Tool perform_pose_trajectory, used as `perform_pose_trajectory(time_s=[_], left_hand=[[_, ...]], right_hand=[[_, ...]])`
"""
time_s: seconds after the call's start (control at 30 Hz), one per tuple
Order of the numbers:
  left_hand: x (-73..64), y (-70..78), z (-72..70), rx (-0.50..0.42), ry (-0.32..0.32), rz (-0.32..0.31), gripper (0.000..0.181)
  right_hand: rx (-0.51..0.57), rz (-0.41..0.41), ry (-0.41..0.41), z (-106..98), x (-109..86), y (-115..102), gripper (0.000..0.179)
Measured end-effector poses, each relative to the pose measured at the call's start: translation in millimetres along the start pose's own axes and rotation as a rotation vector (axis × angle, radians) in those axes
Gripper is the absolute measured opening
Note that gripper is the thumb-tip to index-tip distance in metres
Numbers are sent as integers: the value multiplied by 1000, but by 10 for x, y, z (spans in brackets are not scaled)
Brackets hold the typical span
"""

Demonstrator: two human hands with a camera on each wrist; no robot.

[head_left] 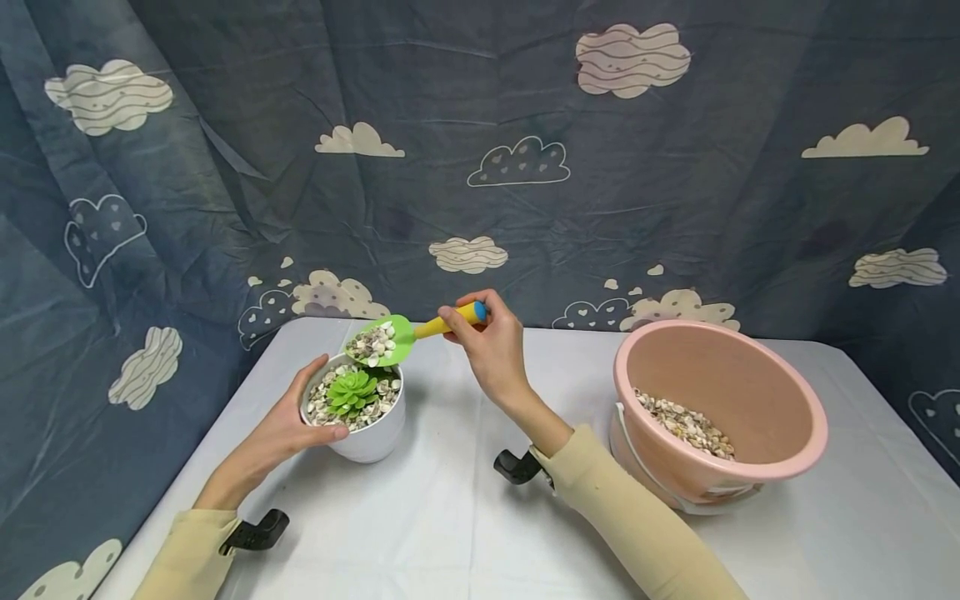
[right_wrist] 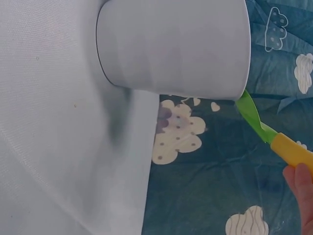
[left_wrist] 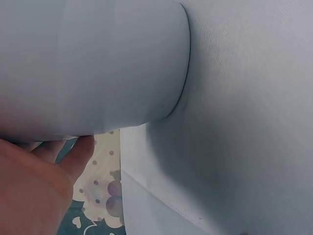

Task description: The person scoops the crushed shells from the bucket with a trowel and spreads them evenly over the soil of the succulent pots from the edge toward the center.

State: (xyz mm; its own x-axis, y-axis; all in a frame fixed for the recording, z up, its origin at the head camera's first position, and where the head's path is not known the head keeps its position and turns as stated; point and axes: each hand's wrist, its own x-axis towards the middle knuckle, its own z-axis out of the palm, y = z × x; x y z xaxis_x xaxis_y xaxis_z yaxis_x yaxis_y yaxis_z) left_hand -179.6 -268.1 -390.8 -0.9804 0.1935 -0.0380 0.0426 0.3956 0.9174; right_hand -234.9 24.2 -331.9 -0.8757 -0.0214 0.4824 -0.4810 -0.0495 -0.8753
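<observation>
My right hand (head_left: 491, 346) pinches the yellow, blue-tipped handle of a toy shovel (head_left: 429, 327). Its green scoop, loaded with small pale pebbles (head_left: 372, 343), is over the back rim of a white flowerpot (head_left: 367, 446). Inside the pot a green succulent (head_left: 352, 392) stands among more pebbles. My left hand (head_left: 288, 421) holds the pot around its left side, thumb at the front rim and fingers behind. In the right wrist view the green scoop (right_wrist: 250, 113) meets the edge of the pot (right_wrist: 176, 46). The left wrist view shows the pot wall (left_wrist: 98, 63) close up, fingers against it.
A pink bucket (head_left: 813, 417) with a white handle stands on the right of the white-covered table (head_left: 450, 517), pebbles (head_left: 686, 425) lying in its bottom. Behind the table hangs a dark blue cloth (head_left: 450, 75) printed with clouds.
</observation>
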Motion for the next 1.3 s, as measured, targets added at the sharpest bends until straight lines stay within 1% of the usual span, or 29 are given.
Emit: perform_pose_trajectory(time_s=[0.13, 0.33, 0.53, 0.83, 1.13, 1.3], left_hand=[[-3, 10, 5, 19, 10, -10, 108], [3, 26, 13, 40, 25, -10, 110], [-1, 32, 19, 29, 26, -10, 110], [1, 29, 46, -4, 36, -8, 111], [-33, 43, 70, -1, 45, -11, 113], [-44, 36, 73, -2, 36, -13, 112]], right_hand=[[-5, -18, 4, 1, -8, 11, 25], [1, -51, -3, 7, -26, 18, 26], [-15, -79, -9, 20, -50, 13, 26], [0, -79, 4, 9, -79, 16, 23], [-14, -152, -18, 10, -130, -6, 24], [-18, -154, -18, 16, -161, -20, 23]])
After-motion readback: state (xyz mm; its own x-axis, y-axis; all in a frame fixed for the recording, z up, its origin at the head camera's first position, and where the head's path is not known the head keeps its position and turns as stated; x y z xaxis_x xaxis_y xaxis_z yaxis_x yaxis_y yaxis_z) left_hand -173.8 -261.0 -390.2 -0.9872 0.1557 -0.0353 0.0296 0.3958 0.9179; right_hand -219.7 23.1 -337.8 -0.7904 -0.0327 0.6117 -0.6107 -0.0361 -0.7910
